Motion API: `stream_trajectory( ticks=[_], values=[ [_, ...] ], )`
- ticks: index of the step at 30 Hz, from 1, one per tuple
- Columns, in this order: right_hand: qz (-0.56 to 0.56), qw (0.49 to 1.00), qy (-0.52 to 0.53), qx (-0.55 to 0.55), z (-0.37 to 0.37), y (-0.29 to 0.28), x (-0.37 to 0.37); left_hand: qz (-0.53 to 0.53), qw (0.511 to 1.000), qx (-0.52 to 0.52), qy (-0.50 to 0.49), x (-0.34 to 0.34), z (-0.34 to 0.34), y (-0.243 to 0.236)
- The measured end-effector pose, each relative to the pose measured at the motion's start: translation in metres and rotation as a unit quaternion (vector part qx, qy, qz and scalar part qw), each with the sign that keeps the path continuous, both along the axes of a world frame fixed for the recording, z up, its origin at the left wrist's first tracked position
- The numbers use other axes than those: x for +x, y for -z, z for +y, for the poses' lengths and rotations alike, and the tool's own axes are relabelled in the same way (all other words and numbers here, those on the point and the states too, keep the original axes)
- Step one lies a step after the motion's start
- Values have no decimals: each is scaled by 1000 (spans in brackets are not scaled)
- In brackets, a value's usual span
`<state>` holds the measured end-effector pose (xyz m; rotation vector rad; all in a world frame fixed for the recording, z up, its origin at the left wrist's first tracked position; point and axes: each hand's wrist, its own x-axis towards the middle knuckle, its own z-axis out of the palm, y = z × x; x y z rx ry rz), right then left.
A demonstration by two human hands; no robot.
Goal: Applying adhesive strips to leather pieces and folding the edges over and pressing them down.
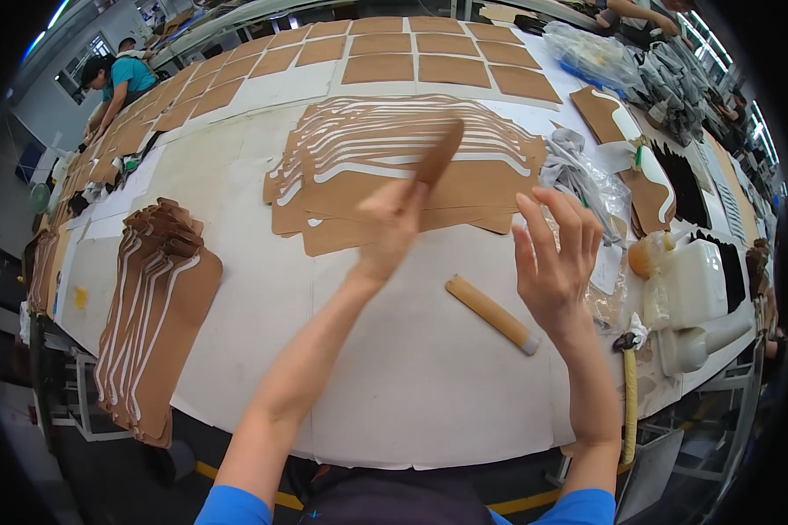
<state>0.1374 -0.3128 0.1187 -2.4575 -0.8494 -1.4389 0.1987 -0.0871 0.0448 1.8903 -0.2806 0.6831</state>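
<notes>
My left hand is raised over the middle of the table, its fingers closed on a narrow flat brown piece. Motion blurs that piece, so I cannot tell its kind. My right hand hovers to the right with fingers apart and slightly bent, holding nothing. Between my forearms lies a tan flat bar with a pale end, close to the right hand. Beyond both hands, a fanned stack of brown cut panels with white curved edges spreads across the table; the brown piece hides part of it.
Another bundle of brown panels overhangs the table's left front edge. Rows of brown rectangles cover the far side. On the right are a grey cloth, a white plastic jug and a yellow hose. A co-worker leans in at far left.
</notes>
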Motion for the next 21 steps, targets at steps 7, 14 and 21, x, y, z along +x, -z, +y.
stream_trajectory(
  ticks=[7, 14, 21],
  values=[
    [326, 937, -62, -105, -11, 92, -52, -200, 893, -316, -249, -96, 282, -134],
    [312, 948, -25, -62, -1, 75, -44, -192, 951, -17, -240, -184, 221, -191],
    [768, 462, -224, 382, 74, 58, -63, -77, 903, 413, 84, -223, 118, 10]
  ],
)
